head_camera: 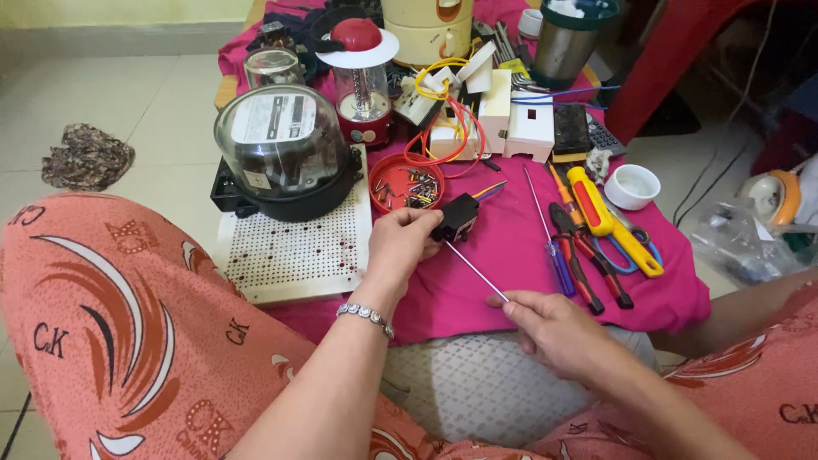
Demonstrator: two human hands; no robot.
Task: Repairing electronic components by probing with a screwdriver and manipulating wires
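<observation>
Head view: two hands are working over a pink cloth (511, 255). The left hand (400, 243) is pinching one small black part (456, 217) between thumb and fingertips, holding it just above the cloth; coloured wires are trailing from its far side. The right hand (554, 328) is closing its fingers around one thin metal shaft (475, 270), whose tip is touching the underside of the part. A bracelet (366, 317) is sitting on the left wrist.

One red dish (407, 183) of small screws is lying just behind the part. One dome-covered meter (285, 153) is standing on a white perforated board (294, 247) to the left. One red-topped lantern (362, 77) is standing behind the dish, beside white switch boxes (503, 119) with orange wire looping over them. To the right, one blue-handled screwdriver (550, 230), one yellow-handled screwdriver (609, 221) and red-handled pliers (588, 260) are lying side by side, near one white cup (632, 186). Nothing is blocking the hands.
</observation>
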